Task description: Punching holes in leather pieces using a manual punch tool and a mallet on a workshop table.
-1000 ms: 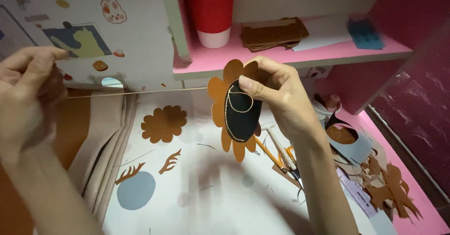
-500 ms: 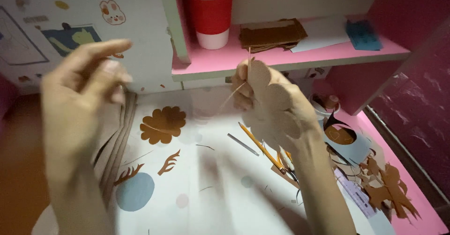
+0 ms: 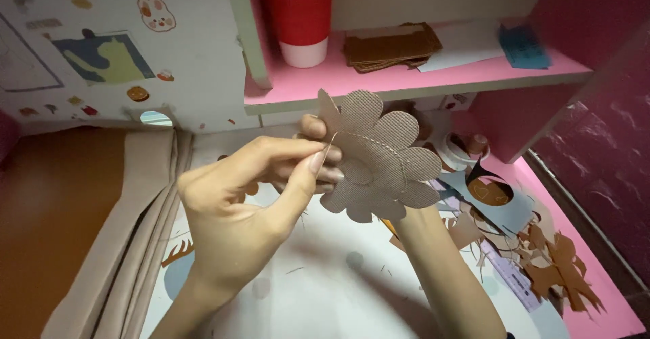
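From the head camera I see my left hand (image 3: 237,210) raised over the table (image 3: 325,291), thumb and forefinger pinched together on what looks like a thin needle (image 3: 328,151) at the edge of a brown flower-shaped piece (image 3: 379,160). My right hand (image 3: 325,170) sits mostly hidden behind that piece, its fingers wrapped on it, holding it up in front of the pink shelf (image 3: 406,82). A red and white cup (image 3: 299,17) stands on the shelf, and brown scraps (image 3: 555,271) lie at the right.
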